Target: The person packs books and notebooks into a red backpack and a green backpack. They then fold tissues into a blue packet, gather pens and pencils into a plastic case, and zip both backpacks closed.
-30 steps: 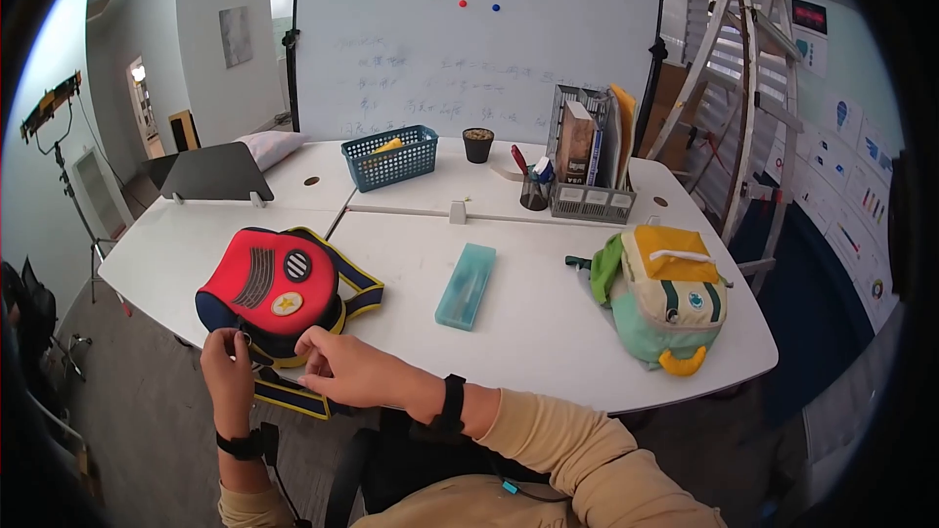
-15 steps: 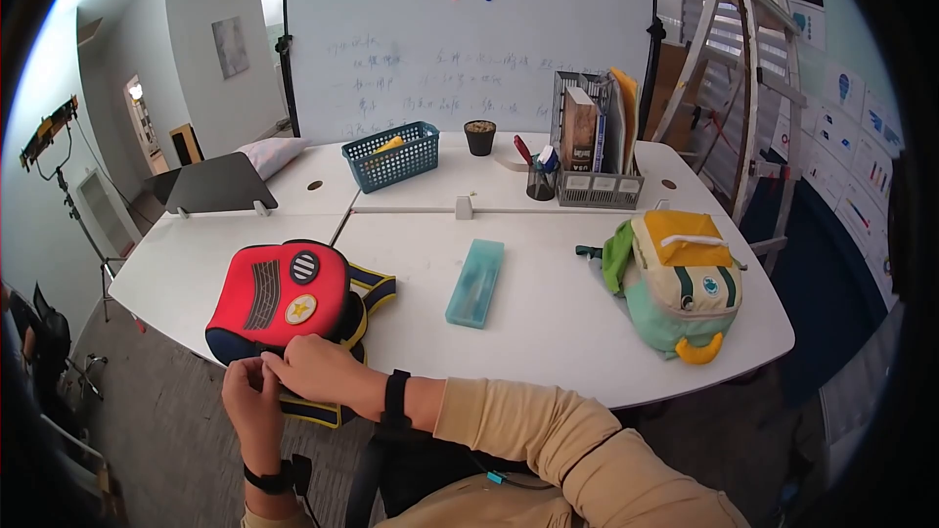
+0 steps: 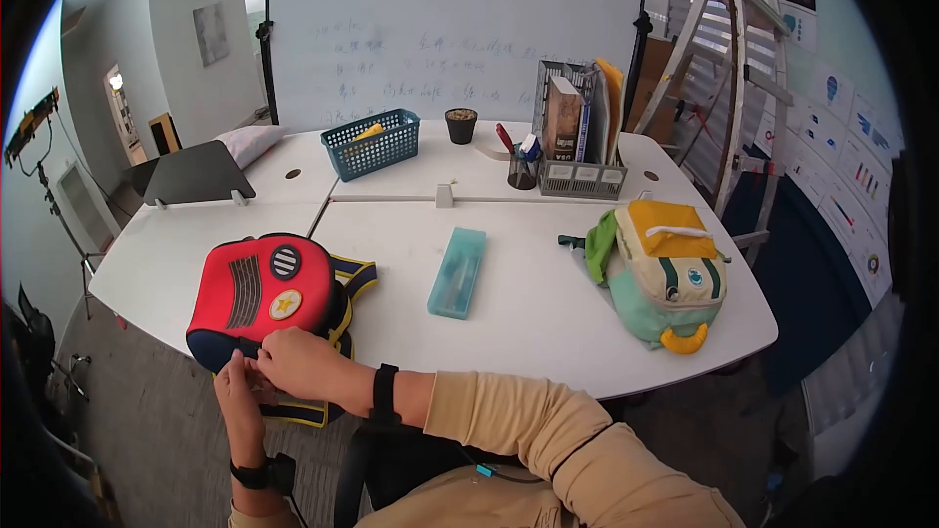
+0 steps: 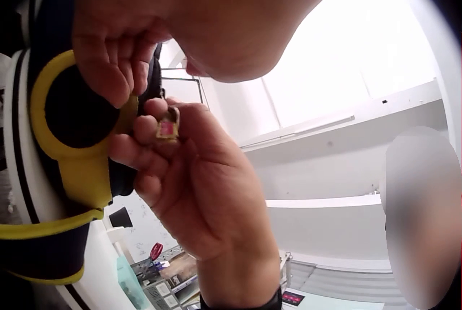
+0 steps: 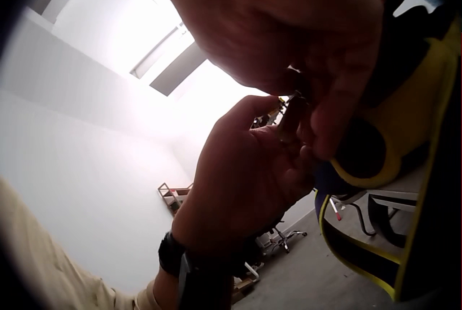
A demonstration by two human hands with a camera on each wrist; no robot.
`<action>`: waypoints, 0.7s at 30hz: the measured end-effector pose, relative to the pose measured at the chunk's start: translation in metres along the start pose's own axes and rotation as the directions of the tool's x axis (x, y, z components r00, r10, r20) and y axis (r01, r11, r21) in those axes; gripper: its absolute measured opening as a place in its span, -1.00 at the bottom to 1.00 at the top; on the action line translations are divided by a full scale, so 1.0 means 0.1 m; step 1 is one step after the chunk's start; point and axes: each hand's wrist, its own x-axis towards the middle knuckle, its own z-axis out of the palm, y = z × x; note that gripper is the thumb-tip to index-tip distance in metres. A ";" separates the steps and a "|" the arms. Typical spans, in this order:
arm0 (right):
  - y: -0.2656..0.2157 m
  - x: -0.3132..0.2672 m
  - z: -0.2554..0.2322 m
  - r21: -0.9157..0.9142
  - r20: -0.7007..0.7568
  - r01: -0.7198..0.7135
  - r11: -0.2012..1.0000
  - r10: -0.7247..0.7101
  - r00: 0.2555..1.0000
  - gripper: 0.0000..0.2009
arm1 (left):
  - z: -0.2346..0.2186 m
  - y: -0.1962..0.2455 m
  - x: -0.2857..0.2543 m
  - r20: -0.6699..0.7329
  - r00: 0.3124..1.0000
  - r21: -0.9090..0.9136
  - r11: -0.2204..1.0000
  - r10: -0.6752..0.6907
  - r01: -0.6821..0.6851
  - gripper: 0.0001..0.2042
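Observation:
The red backpack (image 3: 264,284), with navy and yellow trim and a star badge, lies on the near left of the table. At its lower edge my two hands meet. My left hand (image 3: 240,396) has its fingers curled, pinching a small dark tab (image 3: 248,347) of the backpack; the contact is partly hidden. My right hand (image 3: 308,364) reaches across and holds a small brass-coloured padlock (image 4: 167,129) in its curled fingers, its shackle showing in the left wrist view. In the right wrist view the fingertips overlap in shadow.
A teal pencil case (image 3: 457,274) lies mid-table. To the right sits a green, cream and yellow backpack (image 3: 670,274). Farther back are a blue basket (image 3: 377,150), a plant pot (image 3: 461,127), a pen holder (image 3: 523,171) and a file rack (image 3: 584,179). Backpack straps (image 3: 298,414) hang over the near edge.
My right hand has moved left from beside the backpack's lower edge to meet my left hand. The left hand stays at that edge. The head view has shifted slightly.

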 end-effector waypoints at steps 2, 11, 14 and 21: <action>0.00 -0.05 0.03 -0.052 0.009 0.047 0.998 -0.047 0.999 -0.60 | 0.00 -0.11 0.16 -0.031 1.000 0.154 0.988 0.003 0.002 -0.58; 0.07 -0.37 -0.49 -0.459 -0.012 0.030 0.888 -0.040 0.999 -0.70 | -0.25 -0.33 0.50 -0.103 0.994 0.049 0.998 -0.043 0.049 -0.64; 0.31 -0.42 -0.74 -0.493 -0.002 0.018 0.870 -0.022 1.000 -0.73 | -0.45 -0.48 0.76 -0.031 0.997 0.001 0.997 -0.071 0.071 -0.65; 0.22 -0.40 -0.58 -0.444 0.019 0.211 0.871 -0.227 0.974 -0.69 | -0.22 -0.52 1.21 -0.125 0.987 -0.106 0.987 0.104 -0.118 -0.65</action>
